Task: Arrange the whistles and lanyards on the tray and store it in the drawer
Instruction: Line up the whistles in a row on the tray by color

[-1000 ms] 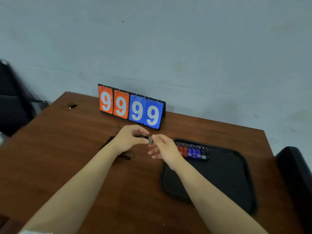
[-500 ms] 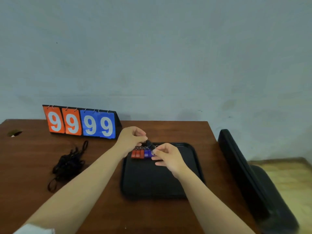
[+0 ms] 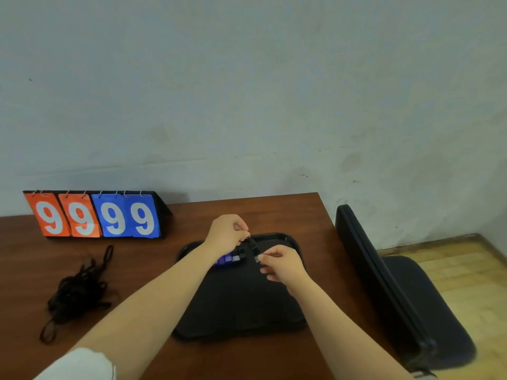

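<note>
Scoreboard (image 3: 93,215): flip-card stand at the far left of the wooden table (image 3: 153,270); two orange and two blue cards, each showing 9
Lanyards (image 3: 78,292): loose tangle of black cords on the bare table, left of the tray and well apart from it; long axis runs from near-left to far-right
Tray (image 3: 238,305): black, rectangular with rounded corners, flat on the table near its right edge; long axis runs away from the viewer
Row of whistles (image 3: 229,259): blue and dark pieces side by side across the far part of the tray, partly hidden by the left forearm; the row runs left to right
Left hand (image 3: 226,234): fingers curled closed, pinching the ring end of the black whistle above the tray's far half
Black whistle (image 3: 252,246): small, dark, with a metal ring at its far-left end; held between both hands above the tray, long axis tilted from far-left down to near-right
Right hand (image 3: 284,264): thumb and forefinger pinched on the near-right end of the black whistle, other fingers loosely curled
Chair (image 3: 397,292): black, just right of the table
</note>
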